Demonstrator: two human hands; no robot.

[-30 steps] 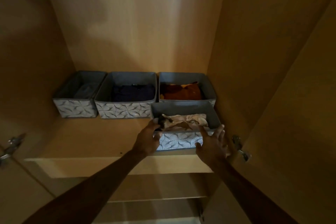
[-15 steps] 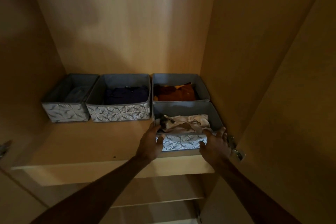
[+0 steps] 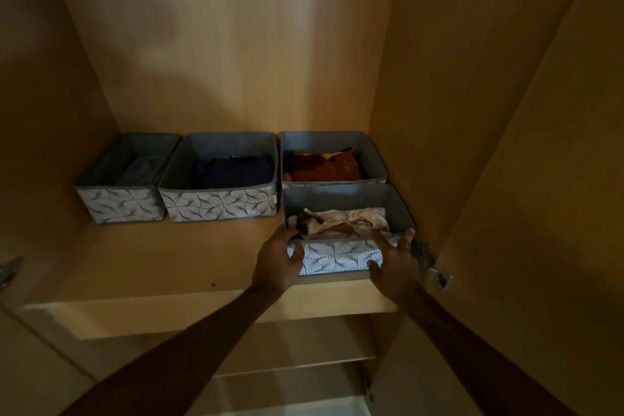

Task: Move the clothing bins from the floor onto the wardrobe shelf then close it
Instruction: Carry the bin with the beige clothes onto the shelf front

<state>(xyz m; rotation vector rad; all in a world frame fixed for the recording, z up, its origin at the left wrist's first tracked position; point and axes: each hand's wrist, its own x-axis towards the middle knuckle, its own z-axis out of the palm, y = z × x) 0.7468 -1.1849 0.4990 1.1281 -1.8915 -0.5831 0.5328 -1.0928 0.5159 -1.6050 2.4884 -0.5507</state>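
Four grey fabric clothing bins are seen on the wardrobe shelf [image 3: 141,257], each with a white leaf-fan print on its front panel and a plain grey lining. Three stand in a row at the back: the left bin [image 3: 121,203] with a grey garment, the middle bin [image 3: 219,204] with dark navy clothing, the right rear bin [image 3: 332,142] with rust-and-mustard clothing. The fourth, the front bin [image 3: 337,258], is set directly in front of the right rear bin, touching it, close beside the wardrobe's right side wall [image 3: 439,111] and near the shelf's front edge. It is filled with crumpled pale pink and cream fabric with a dark patch at the left.

No legible writing is seen; a small white tag shows at the middle bin's right front corner, too small to read.

The long axis of every bin runs front to back, with the short printed end facing outward.

The left hand [image 3: 278,262] is wrapped round the front bin's left front corner, thumb on the printed panel. The right hand [image 3: 396,265] clasps the right front corner likewise. A metal door hinge [image 3: 434,267] sits just beside the right hand. Both doors stand open.
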